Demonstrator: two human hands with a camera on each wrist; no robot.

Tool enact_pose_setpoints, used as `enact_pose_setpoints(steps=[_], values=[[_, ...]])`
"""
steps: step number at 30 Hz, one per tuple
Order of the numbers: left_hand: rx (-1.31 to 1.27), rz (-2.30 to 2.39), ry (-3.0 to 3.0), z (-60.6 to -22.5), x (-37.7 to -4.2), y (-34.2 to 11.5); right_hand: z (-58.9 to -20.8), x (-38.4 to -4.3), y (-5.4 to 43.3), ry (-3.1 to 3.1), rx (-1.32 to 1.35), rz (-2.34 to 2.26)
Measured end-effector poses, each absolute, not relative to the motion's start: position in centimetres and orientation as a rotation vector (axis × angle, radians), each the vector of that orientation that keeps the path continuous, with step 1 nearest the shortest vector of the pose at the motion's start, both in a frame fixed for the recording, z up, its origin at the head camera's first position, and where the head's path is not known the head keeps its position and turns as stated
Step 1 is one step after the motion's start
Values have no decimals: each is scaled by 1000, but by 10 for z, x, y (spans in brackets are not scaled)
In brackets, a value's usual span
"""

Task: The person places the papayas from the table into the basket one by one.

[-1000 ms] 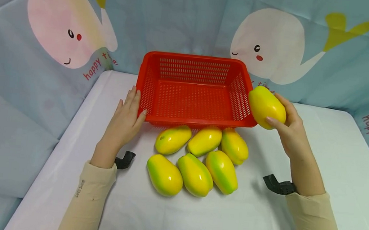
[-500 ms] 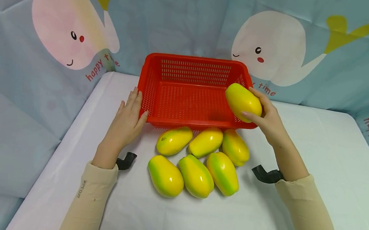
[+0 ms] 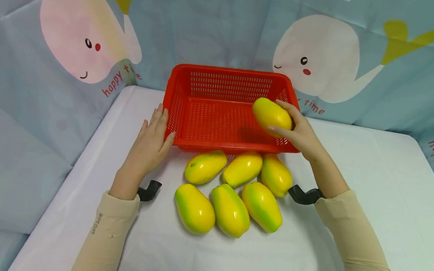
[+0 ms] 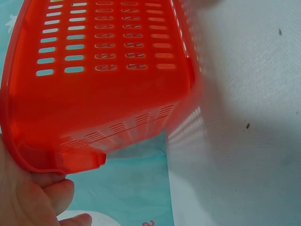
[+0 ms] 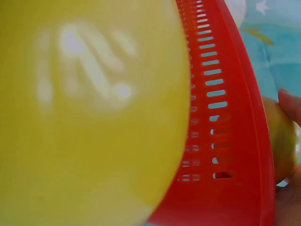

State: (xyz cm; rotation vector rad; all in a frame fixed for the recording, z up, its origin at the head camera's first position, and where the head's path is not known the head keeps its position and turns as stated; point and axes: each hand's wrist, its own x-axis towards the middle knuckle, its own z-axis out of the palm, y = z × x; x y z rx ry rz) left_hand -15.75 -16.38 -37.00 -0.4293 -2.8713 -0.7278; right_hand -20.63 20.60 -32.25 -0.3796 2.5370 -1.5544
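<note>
In the head view my right hand [image 3: 297, 131] holds a yellow papaya [image 3: 271, 116], thumb on the near side and fingers behind it. That papaya is over the right part of the red plastic basket [image 3: 235, 146], its shadow on the basket floor. In the right wrist view the held papaya [image 5: 278, 141] shows partly behind the basket wall. My left hand [image 3: 149, 141] lies against the basket's left side, fingers extended along the rim; in the left wrist view its fingers [image 4: 59, 195] are right at the rim.
Several yellow-green papayas [image 3: 230, 210] lie in two rows on the white table [image 3: 249, 261] before the basket. One papaya [image 5: 94, 122] fills the right wrist view's left side. A blue whale-print cloth [image 3: 217, 29] hangs behind and at the sides.
My right hand has carried the papaya leftward from outside the basket's right rim to over its inside. The left hand stays at the left rim.
</note>
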Motion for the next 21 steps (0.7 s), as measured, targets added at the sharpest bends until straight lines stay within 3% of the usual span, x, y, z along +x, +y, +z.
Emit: enact_pose_setpoints(steps=[21], values=[[-429,-749,-2863,-373,-157,-164,-330,-214,198,2753,-605,-943]])
